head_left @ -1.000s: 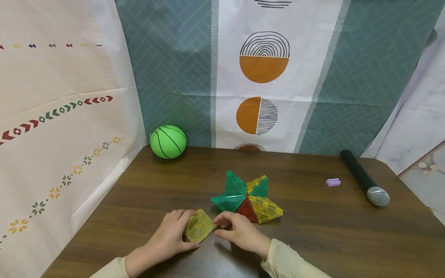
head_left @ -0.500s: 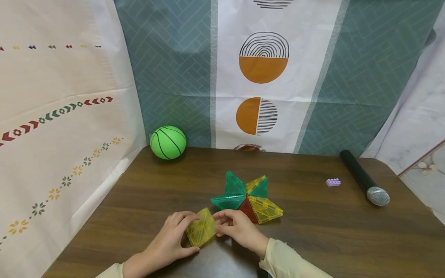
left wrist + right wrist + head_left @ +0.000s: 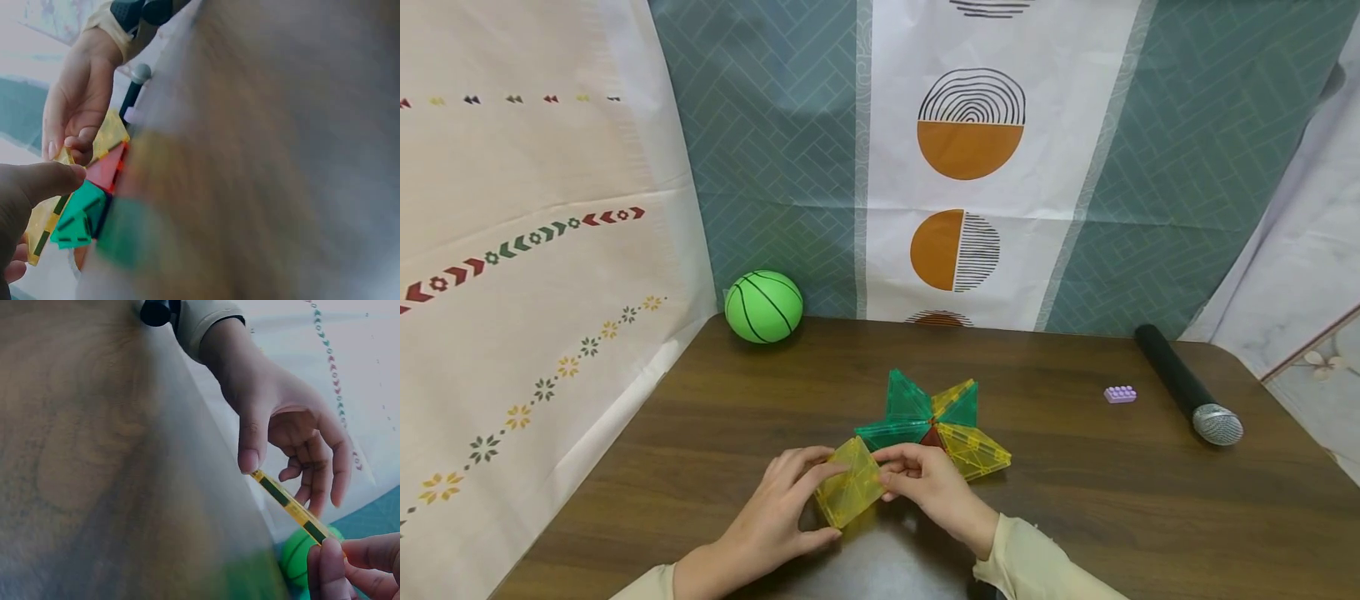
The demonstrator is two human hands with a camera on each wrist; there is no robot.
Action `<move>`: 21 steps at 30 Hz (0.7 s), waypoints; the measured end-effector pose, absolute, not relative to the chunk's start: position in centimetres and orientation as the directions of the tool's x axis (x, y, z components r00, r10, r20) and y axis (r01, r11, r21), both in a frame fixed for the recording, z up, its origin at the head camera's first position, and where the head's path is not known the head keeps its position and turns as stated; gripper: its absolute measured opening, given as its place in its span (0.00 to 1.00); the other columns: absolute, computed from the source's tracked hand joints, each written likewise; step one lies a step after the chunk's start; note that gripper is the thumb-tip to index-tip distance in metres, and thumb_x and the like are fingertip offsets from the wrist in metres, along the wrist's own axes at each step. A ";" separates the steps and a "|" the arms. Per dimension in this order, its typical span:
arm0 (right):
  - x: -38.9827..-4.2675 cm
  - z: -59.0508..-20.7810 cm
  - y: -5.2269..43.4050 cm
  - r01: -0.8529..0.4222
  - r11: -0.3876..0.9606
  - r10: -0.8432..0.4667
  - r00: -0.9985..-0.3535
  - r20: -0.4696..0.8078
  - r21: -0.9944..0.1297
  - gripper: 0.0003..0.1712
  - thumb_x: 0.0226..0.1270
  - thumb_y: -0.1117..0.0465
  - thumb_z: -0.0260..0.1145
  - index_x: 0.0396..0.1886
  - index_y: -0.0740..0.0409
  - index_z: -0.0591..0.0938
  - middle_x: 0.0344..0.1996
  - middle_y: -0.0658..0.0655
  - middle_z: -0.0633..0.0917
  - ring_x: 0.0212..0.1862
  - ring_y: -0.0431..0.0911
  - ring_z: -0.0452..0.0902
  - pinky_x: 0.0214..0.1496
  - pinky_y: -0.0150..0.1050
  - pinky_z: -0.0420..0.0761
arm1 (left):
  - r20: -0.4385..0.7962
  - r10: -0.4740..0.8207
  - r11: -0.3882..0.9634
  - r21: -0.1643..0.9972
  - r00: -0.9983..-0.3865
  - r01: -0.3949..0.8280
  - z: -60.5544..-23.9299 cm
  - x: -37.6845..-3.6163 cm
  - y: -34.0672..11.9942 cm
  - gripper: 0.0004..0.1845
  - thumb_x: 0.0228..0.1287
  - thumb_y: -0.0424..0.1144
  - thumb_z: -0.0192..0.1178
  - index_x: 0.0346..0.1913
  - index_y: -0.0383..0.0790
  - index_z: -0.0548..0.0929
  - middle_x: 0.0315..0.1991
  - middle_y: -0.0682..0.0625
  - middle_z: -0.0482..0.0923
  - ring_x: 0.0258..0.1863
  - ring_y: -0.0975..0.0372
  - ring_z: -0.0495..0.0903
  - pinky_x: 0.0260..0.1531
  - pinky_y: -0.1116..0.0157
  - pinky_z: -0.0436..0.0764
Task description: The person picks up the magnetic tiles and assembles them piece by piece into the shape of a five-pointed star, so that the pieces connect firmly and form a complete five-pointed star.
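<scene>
A translucent yellow magnetic tile [image 3: 852, 492] with a square outline is held tilted above the table between my two hands. My left hand [image 3: 775, 512] grips it from the left, thumb at the near corner and fingers along the far edge. At its right corner, my right hand [image 3: 936, 492] pinches it between thumb and fingertips. Dark magnet strips show along the tile's yellow edge [image 3: 290, 506] in the right wrist view. Just behind lies a star of magnetic tiles: green tiles [image 3: 907, 402], a red tile [image 3: 932, 437] partly hidden by my right hand, and yellow tiles [image 3: 976, 450].
On the brown wooden table [image 3: 1075, 500], a green ball [image 3: 763, 307] sits at the back left. A small purple toy brick [image 3: 1120, 395] and a black microphone [image 3: 1187, 383] lie to the right. Patterned cloths [image 3: 775, 167] hang behind and at the left.
Both hands have moved the yellow tile right and slightly away, closer to the star, and it has been turned. My right hand has come onto its corner and now covers more of the red tile.
</scene>
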State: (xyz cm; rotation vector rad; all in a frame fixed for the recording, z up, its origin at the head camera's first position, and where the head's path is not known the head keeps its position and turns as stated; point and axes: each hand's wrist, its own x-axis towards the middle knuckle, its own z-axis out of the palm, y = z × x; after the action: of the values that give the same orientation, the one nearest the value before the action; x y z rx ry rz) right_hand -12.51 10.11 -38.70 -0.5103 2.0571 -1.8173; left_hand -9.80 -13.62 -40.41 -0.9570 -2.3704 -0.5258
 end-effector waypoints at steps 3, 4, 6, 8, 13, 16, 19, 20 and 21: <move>-12.5 -38.1 11.0 -0.051 0.110 -0.485 -0.875 -0.008 -0.993 0.21 0.68 0.65 0.61 0.56 0.75 0.75 0.42 0.68 0.83 0.35 0.39 0.80 0.42 0.41 0.85 | 0.623 0.514 0.654 0.160 -0.589 0.739 -39.9 -10.0 -12.9 0.43 0.26 0.49 0.82 0.55 0.48 0.77 0.54 0.48 0.74 0.51 0.58 0.73 0.46 0.55 0.75; -12.4 -37.9 11.3 -0.054 0.109 -0.484 -0.875 -0.006 -0.993 0.21 0.68 0.65 0.61 0.56 0.75 0.75 0.43 0.68 0.83 0.35 0.38 0.80 0.43 0.41 0.85 | 0.633 0.511 0.645 0.166 -0.582 0.746 -39.7 -10.1 -12.7 0.43 0.26 0.49 0.82 0.55 0.48 0.77 0.54 0.48 0.74 0.51 0.58 0.73 0.46 0.55 0.75; -12.4 -37.4 12.0 -0.058 0.107 -0.484 -0.875 -0.001 -0.993 0.22 0.68 0.64 0.62 0.56 0.75 0.75 0.43 0.67 0.83 0.35 0.38 0.80 0.43 0.40 0.84 | 0.650 0.501 0.626 0.184 -0.571 0.758 -39.4 -10.2 -12.1 0.43 0.27 0.49 0.82 0.55 0.48 0.77 0.54 0.48 0.74 0.51 0.58 0.73 0.46 0.54 0.75; -12.3 -37.0 12.7 -0.063 0.106 -0.483 -0.876 0.004 -0.992 0.22 0.68 0.63 0.62 0.57 0.75 0.75 0.43 0.66 0.83 0.36 0.38 0.80 0.44 0.40 0.84 | 0.655 0.488 0.608 0.219 -0.577 0.763 -39.2 -10.3 -11.6 0.43 0.28 0.48 0.82 0.56 0.48 0.76 0.54 0.49 0.74 0.51 0.58 0.73 0.47 0.54 0.76; -12.3 -36.3 14.2 -0.081 0.106 -0.476 -0.879 0.021 -0.991 0.22 0.69 0.63 0.61 0.57 0.75 0.75 0.46 0.67 0.83 0.36 0.38 0.81 0.44 0.38 0.84 | 0.618 0.448 0.561 0.368 -0.646 0.741 -38.7 -10.3 -10.1 0.42 0.33 0.47 0.81 0.58 0.48 0.75 0.56 0.51 0.74 0.54 0.59 0.72 0.48 0.57 0.78; -12.2 -36.3 15.0 -0.088 0.109 -0.460 -0.887 0.028 -0.990 0.23 0.69 0.63 0.61 0.57 0.76 0.74 0.47 0.69 0.82 0.37 0.38 0.81 0.44 0.37 0.84 | 0.568 0.428 0.522 0.479 -0.703 0.706 -38.5 -10.3 -9.2 0.40 0.38 0.45 0.80 0.59 0.49 0.74 0.58 0.52 0.74 0.57 0.59 0.72 0.49 0.58 0.79; -12.1 -36.4 15.6 -0.097 0.120 -0.428 -0.903 0.036 -0.988 0.23 0.69 0.64 0.61 0.57 0.78 0.73 0.45 0.68 0.82 0.36 0.38 0.81 0.43 0.37 0.84 | 0.527 0.418 0.475 0.568 -0.740 0.672 -38.3 -10.4 -8.4 0.38 0.40 0.43 0.79 0.58 0.48 0.74 0.58 0.52 0.74 0.58 0.58 0.72 0.48 0.59 0.80; -12.1 -36.5 15.8 -0.101 0.126 -0.418 -0.907 0.040 -0.987 0.23 0.69 0.64 0.61 0.57 0.78 0.73 0.44 0.68 0.82 0.36 0.38 0.81 0.43 0.37 0.84 | 0.516 0.416 0.460 0.590 -0.748 0.663 -38.3 -10.5 -8.1 0.37 0.40 0.43 0.79 0.58 0.48 0.74 0.58 0.52 0.74 0.58 0.58 0.72 0.47 0.60 0.80; -12.1 -36.5 15.9 -0.107 0.130 -0.410 -0.911 0.045 -0.986 0.23 0.69 0.65 0.61 0.57 0.78 0.73 0.44 0.68 0.82 0.36 0.38 0.81 0.42 0.37 0.85 | 0.511 0.416 0.447 0.605 -0.752 0.659 -38.3 -10.6 -7.9 0.37 0.40 0.43 0.79 0.58 0.47 0.75 0.58 0.52 0.75 0.58 0.58 0.72 0.45 0.61 0.80</move>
State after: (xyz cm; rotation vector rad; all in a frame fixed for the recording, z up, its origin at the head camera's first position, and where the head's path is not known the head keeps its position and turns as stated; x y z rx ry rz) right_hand -12.07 15.90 -36.54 -0.5095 2.1700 -1.8594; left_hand -10.63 -7.88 -38.28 -0.9235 -2.4138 -1.1998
